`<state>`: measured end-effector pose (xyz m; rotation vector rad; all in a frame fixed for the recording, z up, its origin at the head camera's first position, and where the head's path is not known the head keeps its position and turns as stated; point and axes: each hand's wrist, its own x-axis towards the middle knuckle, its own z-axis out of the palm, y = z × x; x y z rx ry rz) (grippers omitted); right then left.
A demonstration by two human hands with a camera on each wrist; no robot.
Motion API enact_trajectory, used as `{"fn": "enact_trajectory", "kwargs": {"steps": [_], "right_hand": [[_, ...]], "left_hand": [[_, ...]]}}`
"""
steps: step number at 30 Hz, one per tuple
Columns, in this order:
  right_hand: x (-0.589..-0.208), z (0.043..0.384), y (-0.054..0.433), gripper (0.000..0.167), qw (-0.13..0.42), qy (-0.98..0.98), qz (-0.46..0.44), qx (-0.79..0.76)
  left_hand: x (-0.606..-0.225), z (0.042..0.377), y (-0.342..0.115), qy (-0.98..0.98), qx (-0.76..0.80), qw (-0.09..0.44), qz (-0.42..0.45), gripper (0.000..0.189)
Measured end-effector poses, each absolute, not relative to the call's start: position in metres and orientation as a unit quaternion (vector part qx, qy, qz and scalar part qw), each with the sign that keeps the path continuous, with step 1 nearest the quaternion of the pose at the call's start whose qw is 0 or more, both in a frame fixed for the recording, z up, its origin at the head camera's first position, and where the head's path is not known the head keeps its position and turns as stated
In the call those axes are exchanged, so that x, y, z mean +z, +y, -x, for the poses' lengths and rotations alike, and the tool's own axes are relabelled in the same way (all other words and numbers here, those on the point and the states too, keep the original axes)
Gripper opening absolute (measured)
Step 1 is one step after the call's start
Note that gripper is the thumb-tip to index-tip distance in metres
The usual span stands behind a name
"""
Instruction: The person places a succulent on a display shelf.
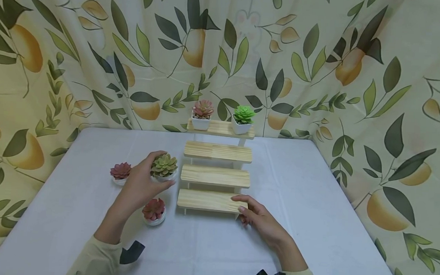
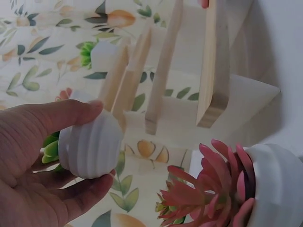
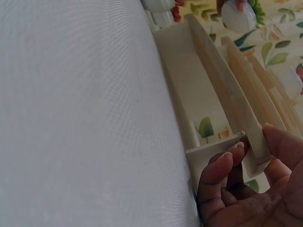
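Observation:
My left hand [image 1: 141, 185] holds a green succulent [image 1: 164, 165] by its white ribbed pot [image 2: 92, 146], thumb on one side and fingers on the other. The pot is raised off the table, just left of a tiered wooden display stand [image 1: 212, 201]. With thumb and fingers, my right hand [image 1: 262, 222] pinches the right end of the stand's lowest shelf [image 3: 225, 90]. On the top shelf sit a pink succulent [image 1: 202, 111] and a bright green succulent [image 1: 243, 116], both in white pots.
A red succulent [image 1: 154, 209] in a round white pot stands on the table near my left wrist. Behind my left hand is another reddish succulent [image 1: 120, 171], partly covered. White cloth [image 1: 334, 249] covers the table; a fruit-patterned curtain [image 1: 230, 37] hangs behind and at the sides.

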<state>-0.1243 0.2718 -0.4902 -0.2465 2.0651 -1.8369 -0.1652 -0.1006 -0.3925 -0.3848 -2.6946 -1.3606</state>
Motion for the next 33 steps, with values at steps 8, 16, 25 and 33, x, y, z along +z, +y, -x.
{"fn": "enact_trajectory", "kwargs": {"steps": [8, 16, 25, 33], "right_hand": [[-0.491, 0.124, 0.272, 0.039, 0.182, 0.73, 0.088, -0.653], [-0.49, 0.124, 0.271, 0.039, 0.182, 0.73, 0.085, -0.653], [-0.49, 0.124, 0.272, 0.04, 0.183, 0.733, 0.084, -0.649], [-0.491, 0.124, 0.273, 0.039, 0.181, 0.735, 0.087, -0.648]], "left_hand": [[-0.385, 0.169, -0.095, -0.886, -0.442, 0.053, 0.13, 0.082], [-0.379, 0.173, -0.089, -0.884, -0.442, 0.059, 0.139, 0.082], [-0.37, 0.183, -0.081, -0.885, -0.437, 0.06, 0.146, 0.081], [-0.364, 0.19, -0.073, -0.879, -0.447, 0.062, 0.157, 0.083]]}}
